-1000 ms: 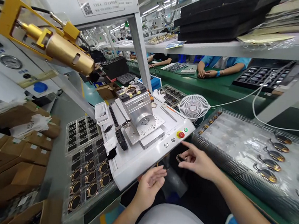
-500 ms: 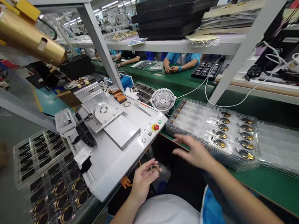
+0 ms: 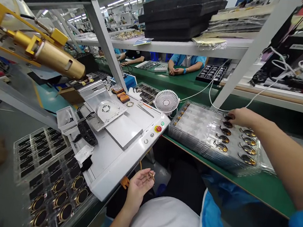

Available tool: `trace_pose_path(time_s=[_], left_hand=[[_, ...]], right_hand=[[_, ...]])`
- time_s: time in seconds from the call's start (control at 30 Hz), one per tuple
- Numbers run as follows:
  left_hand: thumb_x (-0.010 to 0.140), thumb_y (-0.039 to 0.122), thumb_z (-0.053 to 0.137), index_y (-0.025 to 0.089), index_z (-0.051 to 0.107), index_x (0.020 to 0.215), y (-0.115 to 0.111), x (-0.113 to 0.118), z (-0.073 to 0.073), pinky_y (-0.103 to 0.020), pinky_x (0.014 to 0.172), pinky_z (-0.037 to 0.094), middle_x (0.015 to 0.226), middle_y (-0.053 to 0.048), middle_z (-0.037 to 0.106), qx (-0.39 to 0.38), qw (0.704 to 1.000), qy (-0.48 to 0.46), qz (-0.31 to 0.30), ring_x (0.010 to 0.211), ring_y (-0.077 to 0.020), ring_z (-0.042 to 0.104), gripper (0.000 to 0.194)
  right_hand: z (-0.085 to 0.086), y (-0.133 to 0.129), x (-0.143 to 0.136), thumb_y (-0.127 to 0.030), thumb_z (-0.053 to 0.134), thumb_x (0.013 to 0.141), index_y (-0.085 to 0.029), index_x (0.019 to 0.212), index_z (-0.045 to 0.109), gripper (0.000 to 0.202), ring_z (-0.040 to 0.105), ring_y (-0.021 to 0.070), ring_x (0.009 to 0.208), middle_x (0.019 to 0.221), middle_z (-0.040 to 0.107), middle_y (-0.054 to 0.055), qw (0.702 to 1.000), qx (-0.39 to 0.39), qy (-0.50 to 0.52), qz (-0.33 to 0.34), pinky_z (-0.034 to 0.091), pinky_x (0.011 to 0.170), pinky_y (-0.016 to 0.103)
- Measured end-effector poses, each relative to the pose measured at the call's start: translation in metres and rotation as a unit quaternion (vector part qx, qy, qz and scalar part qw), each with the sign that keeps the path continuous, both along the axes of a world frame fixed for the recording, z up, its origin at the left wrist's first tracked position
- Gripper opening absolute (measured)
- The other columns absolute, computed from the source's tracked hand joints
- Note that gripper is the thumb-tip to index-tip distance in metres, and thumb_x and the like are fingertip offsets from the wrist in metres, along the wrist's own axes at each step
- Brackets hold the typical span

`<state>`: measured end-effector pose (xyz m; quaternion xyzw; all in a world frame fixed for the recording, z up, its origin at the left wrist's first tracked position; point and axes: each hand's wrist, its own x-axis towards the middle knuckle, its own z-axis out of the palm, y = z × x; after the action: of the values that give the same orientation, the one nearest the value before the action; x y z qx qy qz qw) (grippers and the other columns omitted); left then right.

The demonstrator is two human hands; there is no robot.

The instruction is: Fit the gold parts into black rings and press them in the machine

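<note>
Gold ring (image 3: 150, 176) in my L hand (image 3: 137, 186), fingers clamped on it; R hand (image 3: 243, 118) at blk/gold pts (image 3: 223, 138) in top clear tray (image 3: 197, 123), can't tell if fingers apart or tog. Tray stack on green surface (image 3: 275, 193)

Left hand (image 3: 139, 183) palm up, fingers (image 3: 145, 173) half curled; right arm (image 3: 284, 151) stretched forward, fingers pinched.

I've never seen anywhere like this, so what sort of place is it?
Probably an electronics assembly workshop: a press-like machine with push buttons, trays of round parts, and people seated along a green bench.
</note>
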<state>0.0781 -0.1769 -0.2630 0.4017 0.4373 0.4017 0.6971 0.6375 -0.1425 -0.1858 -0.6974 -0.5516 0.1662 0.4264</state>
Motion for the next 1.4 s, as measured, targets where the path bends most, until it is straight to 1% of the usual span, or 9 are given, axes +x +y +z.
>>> trace_pose_path(time_s=[0.13,0.37,0.53,0.67,0.73,0.9,1.1,1.23,1.4], left_hand=[[0.062,0.035,0.096,0.017,0.076,0.105,-0.001,0.001,0.002,-0.045,0.099,0.057,0.106,-0.013,0.079,-0.009,1.0,-0.005,-0.003,0.106,-0.0309,0.076,0.051],[0.065,0.031,0.095,0.017,0.075,0.108,0.0,-0.005,0.008,-0.044,0.098,0.057,0.105,-0.012,0.078,-0.009,1.0,-0.017,-0.022,0.104,-0.0301,0.076,0.049],[0.062,0.026,0.096,0.021,0.074,0.119,0.008,0.0,0.026,-0.041,0.086,0.061,0.136,-0.018,0.067,0.025,0.989,-0.052,-0.137,0.102,-0.0303,0.075,0.061],[0.056,0.021,0.099,0.03,0.07,0.13,0.015,0.013,0.046,-0.039,0.078,0.062,0.167,-0.015,0.034,0.074,0.964,-0.1,-0.234,0.103,-0.0325,0.075,0.08],[0.056,0.023,0.099,0.031,0.069,0.133,0.017,0.015,0.052,-0.04,0.08,0.062,0.166,-0.015,0.036,0.075,0.961,-0.102,-0.246,0.104,-0.0333,0.075,0.084],[0.06,0.022,0.098,0.025,0.067,0.134,0.02,0.002,0.053,-0.041,0.087,0.06,0.134,-0.017,0.068,0.054,0.968,-0.093,-0.225,0.106,-0.033,0.075,0.08],[0.056,0.034,0.1,0.03,0.066,0.134,0.015,-0.006,0.047,-0.031,0.074,0.057,0.14,-0.014,0.062,-0.004,0.97,-0.146,-0.197,0.098,-0.0281,0.076,0.085],[0.054,0.035,0.101,0.023,0.07,0.129,0.015,-0.011,0.04,-0.031,0.075,0.057,0.117,-0.013,0.073,-0.03,0.969,-0.157,-0.19,0.096,-0.0282,0.076,0.082],[0.058,0.033,0.099,0.018,0.067,0.132,0.021,-0.02,0.036,-0.029,0.08,0.054,0.1,-0.011,0.078,-0.017,0.982,-0.148,-0.114,0.097,-0.0255,0.075,0.082]], right_hand=[[0.007,0.004,-0.01,-0.027,0.088,0.065,-0.026,0.053,0.048,0.042,0.062,0.0247,0.074,0.05,0.047,0.002,0.995,-0.08,-0.055,-0.036,0.045,0.085,0.041],[0.022,-0.024,-0.076,-0.028,0.083,0.068,-0.027,0.083,0.063,0.025,0.061,0.0246,0.067,0.059,0.056,0.001,0.985,-0.008,0.048,-0.168,0.052,0.076,0.044],[0.004,-0.044,-0.218,-0.042,0.081,0.075,-0.025,0.131,0.054,0.065,0.067,0.0197,0.063,0.09,0.062,0.002,0.964,0.004,0.264,0.02,0.061,0.06,0.039],[-0.013,-0.049,-0.321,-0.044,0.077,0.085,-0.023,0.13,0.059,0.053,0.068,0.0175,0.066,0.088,0.058,0.0,0.909,-0.004,0.386,0.158,0.064,0.06,0.036],[-0.017,-0.049,-0.347,-0.044,0.073,0.089,-0.022,0.123,0.065,0.041,0.067,0.0174,0.066,0.088,0.061,0.002,0.91,0.0,0.38,0.167,0.063,0.059,0.035],[-0.019,-0.044,-0.356,-0.029,0.063,0.096,-0.023,0.11,0.077,0.021,0.067,0.0194,0.076,0.091,0.068,0.008,0.968,0.103,0.159,0.166,0.056,0.058,0.03],[-0.023,-0.043,-0.356,-0.025,0.061,0.098,-0.025,0.092,0.076,0.016,0.069,0.0194,0.074,0.089,0.071,0.007,0.959,0.135,0.117,0.219,0.055,0.061,0.032],[-0.02,-0.039,-0.361,-0.021,0.057,0.099,-0.022,0.087,0.068,0.017,0.065,0.0185,0.077,0.092,0.068,0.008,0.951,0.119,0.093,0.27,0.052,0.063,0.03],[-0.004,0.003,-0.359,-0.024,0.058,0.096,-0.021,0.085,0.057,0.012,0.064,0.021,0.083,0.095,0.066,0.009,0.959,0.095,0.059,0.26,0.051,0.073,0.033]])
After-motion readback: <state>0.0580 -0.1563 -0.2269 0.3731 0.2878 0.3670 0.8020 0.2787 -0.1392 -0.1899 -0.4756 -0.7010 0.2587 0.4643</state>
